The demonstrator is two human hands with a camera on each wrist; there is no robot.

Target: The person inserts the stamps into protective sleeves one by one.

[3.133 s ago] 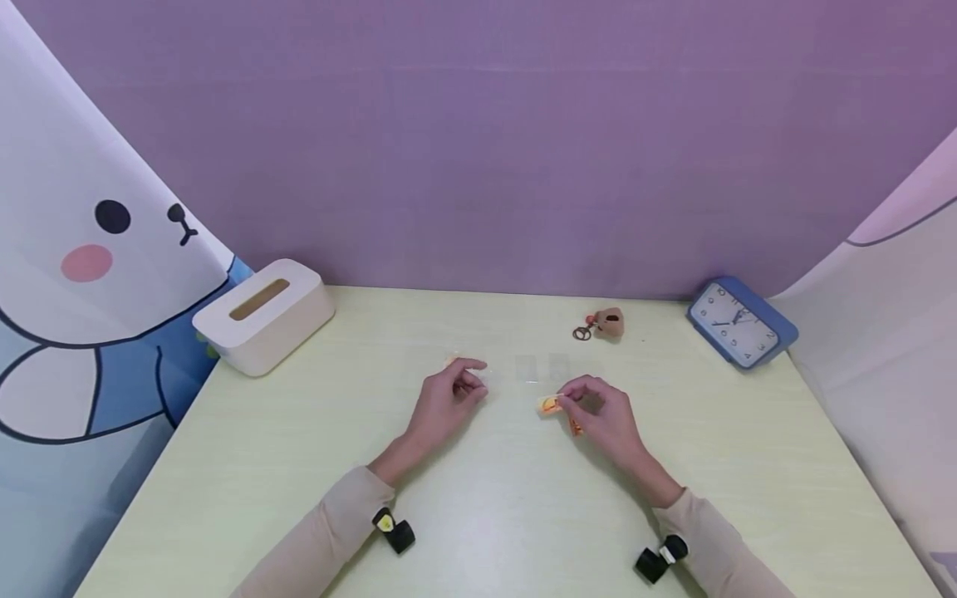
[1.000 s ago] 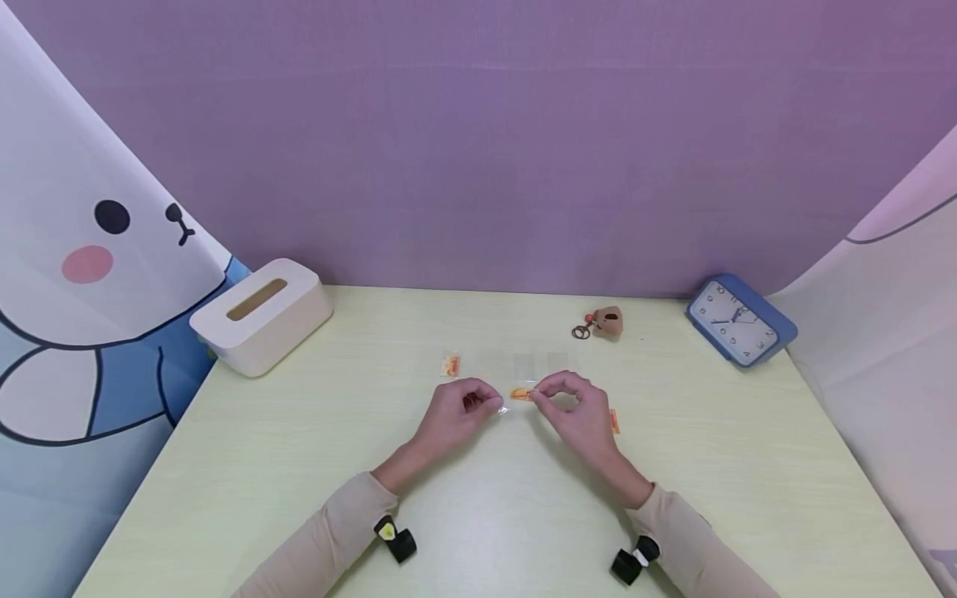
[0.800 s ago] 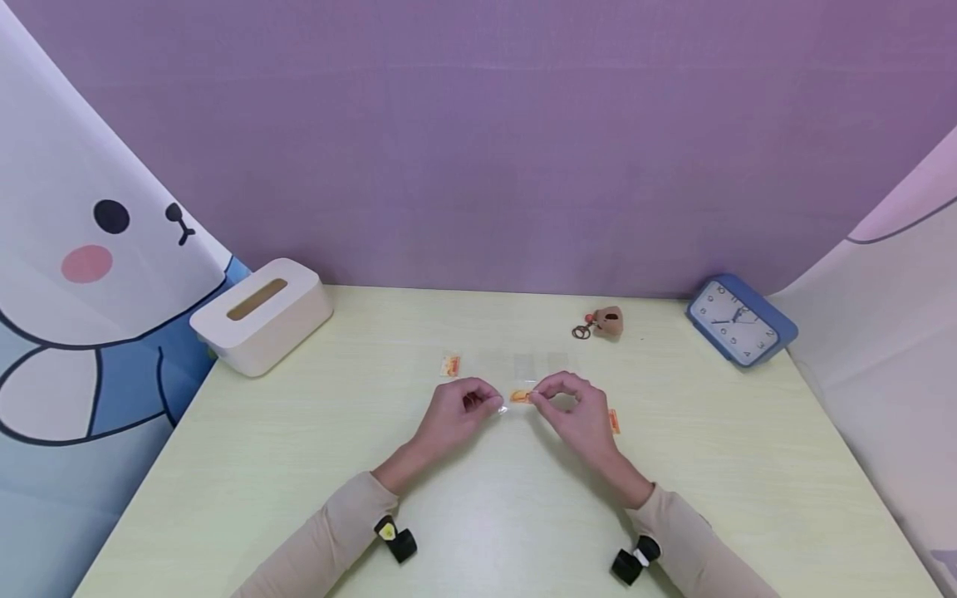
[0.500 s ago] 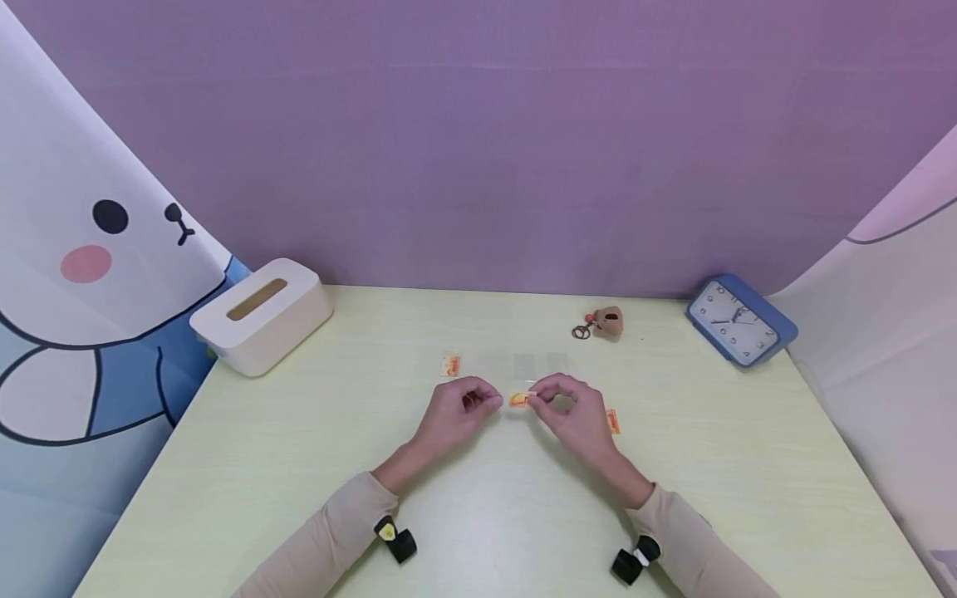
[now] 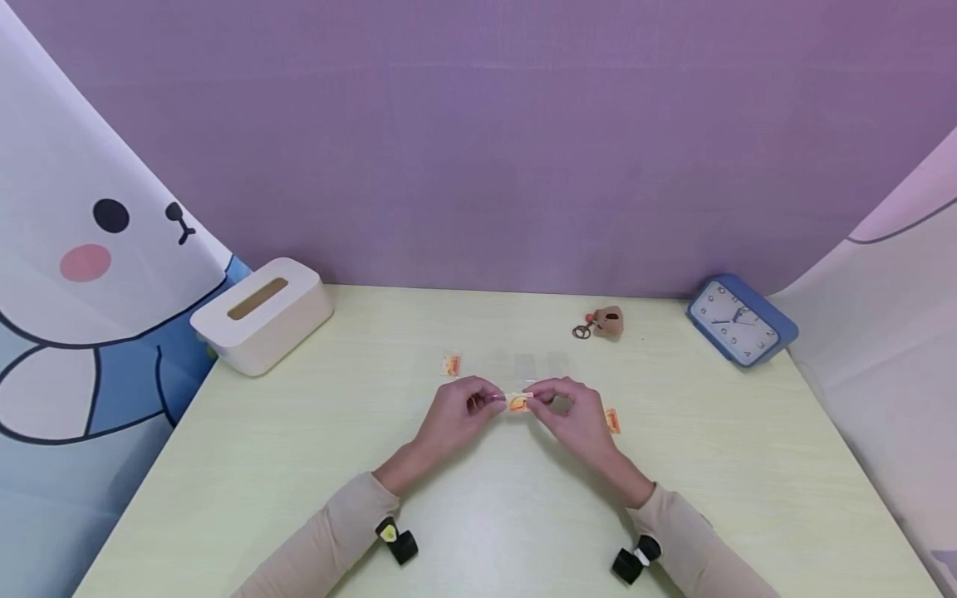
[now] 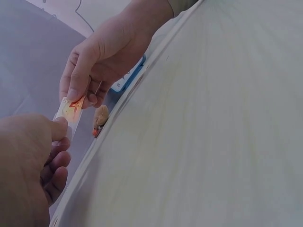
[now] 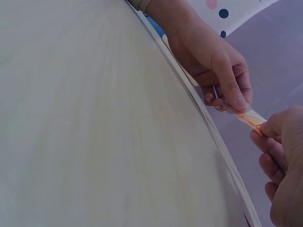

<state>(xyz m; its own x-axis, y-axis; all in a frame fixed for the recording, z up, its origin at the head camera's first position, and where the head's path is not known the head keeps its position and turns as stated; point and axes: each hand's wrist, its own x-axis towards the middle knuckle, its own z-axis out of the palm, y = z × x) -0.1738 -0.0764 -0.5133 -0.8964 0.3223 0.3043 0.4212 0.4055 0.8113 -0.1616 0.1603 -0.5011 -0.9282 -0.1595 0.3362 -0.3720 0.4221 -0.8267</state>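
In the head view my left hand (image 5: 459, 411) and right hand (image 5: 571, 411) meet above the middle of the table. Between them is a small orange and yellow printed card (image 5: 518, 403). My right thumb and fingers pinch one end of the card (image 6: 72, 109). My left thumb and fingers pinch a clear plastic sleeve (image 6: 74, 129) at the other end, overlapping the card; how far the card lies inside it I cannot tell. A similar orange card (image 5: 613, 421) lies beside my right hand, partly hidden. Another orange card (image 5: 452, 365), in clear plastic, lies beyond my left hand.
Clear plastic sleeves (image 5: 525, 365) lie flat beyond the hands. Farther back is a brown keychain figure (image 5: 609, 322) with a ring. A white tissue box (image 5: 262, 320) stands at the back left, a blue clock (image 5: 742, 322) at the back right.
My right hand has come left with the card since the earliest frame, and my left hand nearer with the sleeve. The gap between card and left fingertips has closed; the card's printed face has tilted into view.
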